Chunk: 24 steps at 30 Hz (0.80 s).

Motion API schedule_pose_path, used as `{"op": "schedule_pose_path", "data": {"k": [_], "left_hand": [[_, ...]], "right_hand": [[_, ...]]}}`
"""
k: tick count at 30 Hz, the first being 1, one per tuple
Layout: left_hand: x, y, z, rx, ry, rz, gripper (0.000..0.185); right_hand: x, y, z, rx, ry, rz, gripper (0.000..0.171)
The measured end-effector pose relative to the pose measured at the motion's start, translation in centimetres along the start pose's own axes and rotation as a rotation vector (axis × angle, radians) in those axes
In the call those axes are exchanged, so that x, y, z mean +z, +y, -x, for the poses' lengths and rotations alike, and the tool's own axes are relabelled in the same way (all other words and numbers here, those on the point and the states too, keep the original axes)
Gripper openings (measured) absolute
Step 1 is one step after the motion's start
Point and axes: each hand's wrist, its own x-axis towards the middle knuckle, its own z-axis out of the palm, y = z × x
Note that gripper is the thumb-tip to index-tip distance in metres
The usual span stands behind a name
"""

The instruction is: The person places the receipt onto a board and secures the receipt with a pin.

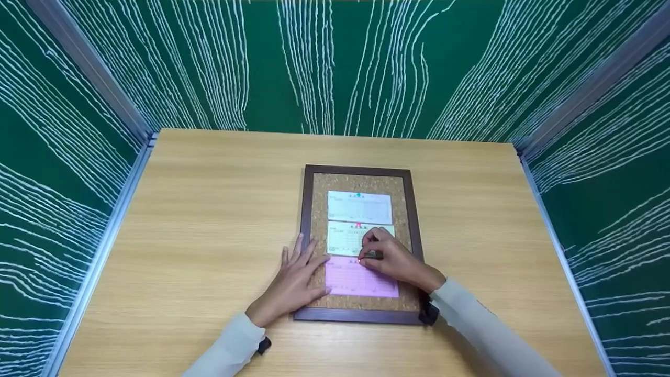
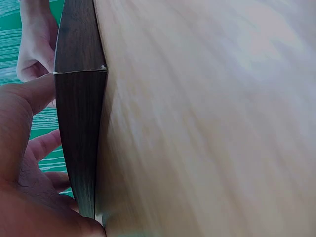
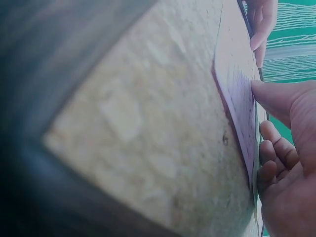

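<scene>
Pink slip (image 1: 361,279) sits lowest of three on the cork board (image 1: 319,209), long axis running left to right, below the pale green slip (image 1: 348,238) and the white slip (image 1: 360,207). We have our right hand (image 1: 390,256) at its top edge near the middle, fingertips pinched on something small there, a pin by the look of it, too small to be sure. So the slip lies just toward us from that pinch. Our left hand (image 1: 293,280) lies flat, fingers spread, pressing the board's dark frame (image 1: 305,220) and the slip's left edge.
</scene>
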Motion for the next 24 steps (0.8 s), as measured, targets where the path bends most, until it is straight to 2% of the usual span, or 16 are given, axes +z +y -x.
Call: {"op": "schedule_pose_path", "data": {"k": [13,24], "left_hand": [[-0.1,0.3,-0.2,-0.011,-0.007,0.004,0.070],[-1.3,0.4,-0.5,-0.013,0.026,0.014,0.071]], "right_hand": [[0.0,0.3,0.2,-0.046,0.018,0.032,0.003],[-2.3,1.0,1.8,0.010,0.090,-0.025,0.021]]}}
